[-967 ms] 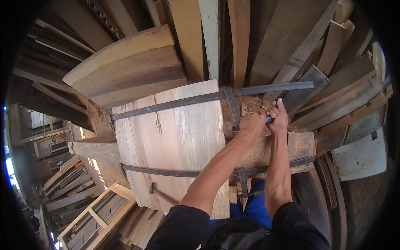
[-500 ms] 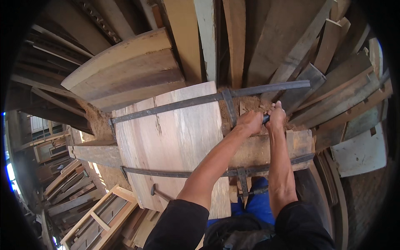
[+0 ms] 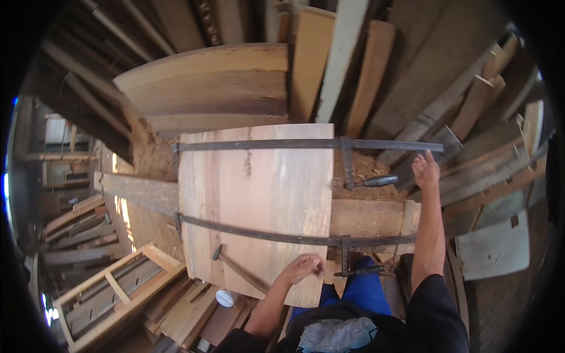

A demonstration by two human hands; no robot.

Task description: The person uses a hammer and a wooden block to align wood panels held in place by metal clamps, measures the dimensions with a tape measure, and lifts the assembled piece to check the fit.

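Note:
A pale wooden panel (image 3: 265,188) of several joined boards lies across a wooden beam. Two dark metal bar clamps span it: a far clamp (image 3: 253,145) and a near clamp (image 3: 259,233). My left hand (image 3: 302,269) is over the panel's lower right corner, fingers loosely bent, nothing visible in them. By the right end of the far clamp's bar is my right hand (image 3: 426,169), fingers apart; whether it touches the bar I cannot tell. The far clamp's handle (image 3: 379,181) stands free of both hands. A hammer (image 3: 238,269) rests on the panel's near left part.
The supporting beam (image 3: 371,217) runs out both sides under the panel. A curved board panel (image 3: 218,82) leans behind, among many upright planks (image 3: 347,53). Sawdust (image 3: 147,141) covers the ground. A wooden frame (image 3: 118,288) and a round white object (image 3: 225,297) are at the lower left.
Both hands have let go of the far clamp's handle. My left hand has come back toward me over the panel; my right hand has moved right to the bar's end. The view has turned.

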